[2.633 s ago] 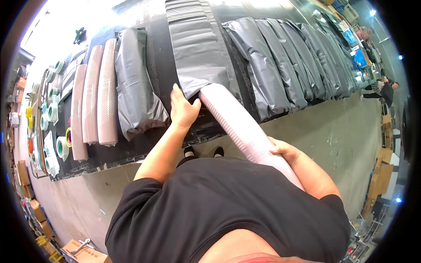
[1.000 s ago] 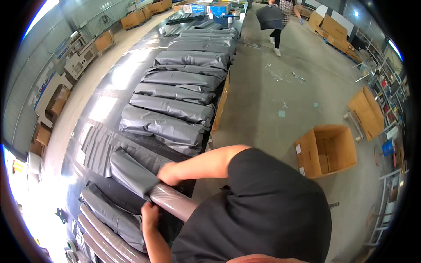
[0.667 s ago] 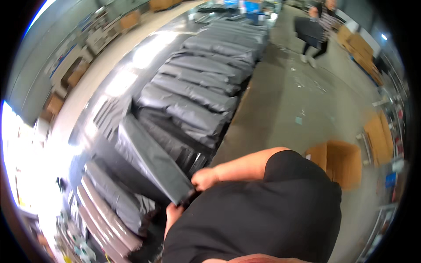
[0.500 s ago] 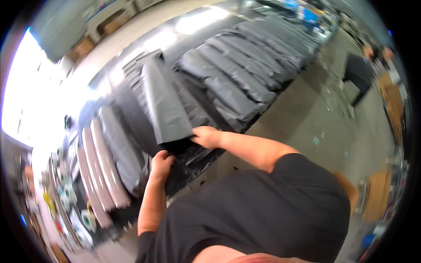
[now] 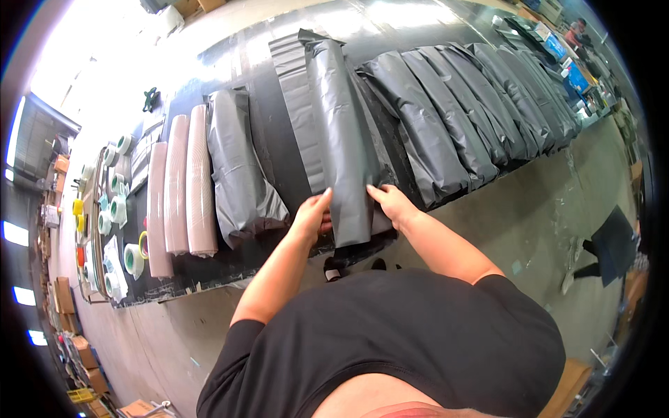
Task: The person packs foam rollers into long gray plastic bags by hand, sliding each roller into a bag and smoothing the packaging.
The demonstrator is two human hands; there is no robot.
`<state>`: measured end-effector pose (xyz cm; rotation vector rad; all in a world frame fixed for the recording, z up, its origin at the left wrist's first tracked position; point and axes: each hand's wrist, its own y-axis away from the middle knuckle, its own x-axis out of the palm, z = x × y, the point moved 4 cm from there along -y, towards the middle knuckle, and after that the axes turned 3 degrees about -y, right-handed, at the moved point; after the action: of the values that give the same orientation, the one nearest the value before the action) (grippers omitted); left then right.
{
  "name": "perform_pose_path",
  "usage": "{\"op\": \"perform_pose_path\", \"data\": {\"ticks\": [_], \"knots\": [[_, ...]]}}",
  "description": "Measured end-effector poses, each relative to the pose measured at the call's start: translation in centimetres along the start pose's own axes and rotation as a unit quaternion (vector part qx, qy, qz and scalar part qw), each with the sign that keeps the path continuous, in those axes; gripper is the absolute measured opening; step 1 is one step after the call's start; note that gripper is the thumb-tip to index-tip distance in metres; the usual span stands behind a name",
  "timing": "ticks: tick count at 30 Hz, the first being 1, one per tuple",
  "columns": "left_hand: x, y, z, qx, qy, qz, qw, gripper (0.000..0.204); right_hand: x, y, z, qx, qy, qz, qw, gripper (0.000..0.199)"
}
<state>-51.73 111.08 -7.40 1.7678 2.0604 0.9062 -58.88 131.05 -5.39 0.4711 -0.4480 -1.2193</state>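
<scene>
A long grey plastic mailing bag (image 5: 339, 132), filled out into a tube shape, lies lengthwise before me on the black table. Its near end hangs past the table's front edge, and its mouth faces me. My left hand (image 5: 311, 217) grips the left side close to this end, thumb on top and fingers underneath. On the opposite side my right hand (image 5: 395, 206) pinches the bag's edge, thumb uppermost. What the bag contains is hidden. Flat grey bags (image 5: 296, 90) lie beneath and left of it.
Several filled grey bags (image 5: 446, 118) lie in a row to the right. Leftward are another filled bag (image 5: 240, 160), pinkish wrapped rolls (image 5: 201, 188) and tape rolls (image 5: 134, 259). The black table's (image 5: 279, 150) front edge runs just before me. A person (image 5: 613, 244) stands far right.
My view has turned, so the table sits straighter. The bag's mouth, wider and darker before, now looks flatter. My hands have moved from its mouth corners to its two sides.
</scene>
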Motion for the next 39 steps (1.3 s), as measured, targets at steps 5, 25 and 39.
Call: {"op": "perform_pose_path", "data": {"ticks": [5,25,39], "knots": [[3.3,-2.6,-4.7,-0.079,0.095,-0.026,0.992,0.041,2.2,-4.3,-0.1,0.156,-0.218,0.051,0.962,0.041],[0.6,-2.4,-1.8,-0.079,-0.014,-0.008,0.997,0.044,-4.7,0.5,-3.4,0.068,0.019,0.062,0.996,0.033],[-0.4,0.5,5.4,0.042,0.075,-0.114,0.99,0.034,-5.7,4.9,-8.9,0.039,-0.086,-0.061,0.994,0.029]]}}
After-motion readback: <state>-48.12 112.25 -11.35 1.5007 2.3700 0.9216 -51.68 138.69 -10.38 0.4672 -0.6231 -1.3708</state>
